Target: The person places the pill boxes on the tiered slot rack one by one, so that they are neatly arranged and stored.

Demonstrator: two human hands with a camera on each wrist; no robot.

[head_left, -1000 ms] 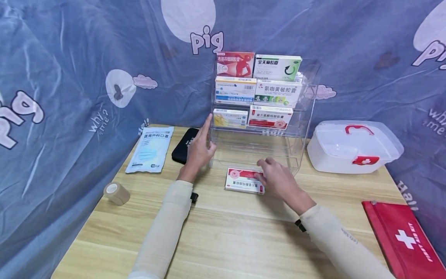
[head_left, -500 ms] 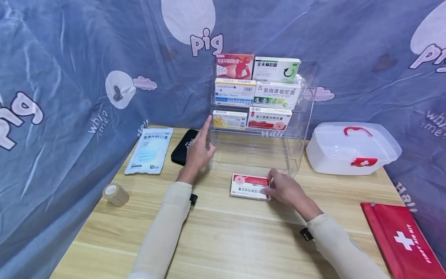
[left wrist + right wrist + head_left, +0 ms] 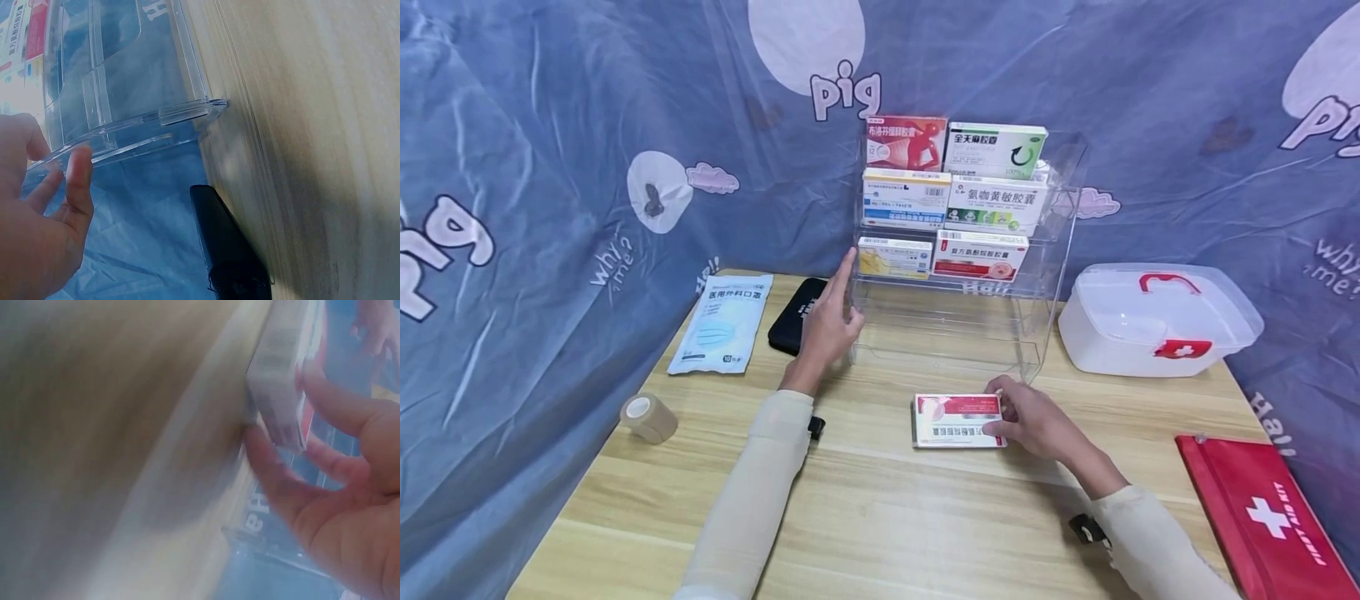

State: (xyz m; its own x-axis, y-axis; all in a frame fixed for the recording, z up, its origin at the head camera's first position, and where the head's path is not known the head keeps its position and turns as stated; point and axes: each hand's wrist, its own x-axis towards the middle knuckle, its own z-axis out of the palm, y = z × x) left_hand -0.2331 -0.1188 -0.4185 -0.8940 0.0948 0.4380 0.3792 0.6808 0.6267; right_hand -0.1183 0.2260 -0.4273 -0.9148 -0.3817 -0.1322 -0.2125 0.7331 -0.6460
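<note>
In the head view my right hand (image 3: 1037, 419) pinches the right end of a red and white medicine box (image 3: 957, 423), its printing upside down from here. The right wrist view has the thumb on the printed face of the box (image 3: 281, 375) and the other fingers beneath, close over the tabletop. My left hand (image 3: 831, 325) touches the left side of a clear acrylic display rack (image 3: 940, 325), fingers mostly extended. From the left wrist, fingertips lie against the edge of its side panel (image 3: 137, 122). Medicine boxes fill the upper three tiers in pairs, including a matching red and white box (image 3: 979, 257).
Left of the rack lie a black zip case (image 3: 792, 321) and a face mask packet (image 3: 721, 325), with a tan bandage roll (image 3: 650, 418) nearer. On the right stand a white first aid box (image 3: 1157, 325) and a red first aid pouch (image 3: 1262, 508).
My right hand has taken hold of the red and white box and drawn it toward me and to the right, away from the rack. The left hand has stayed at the rack's side.
</note>
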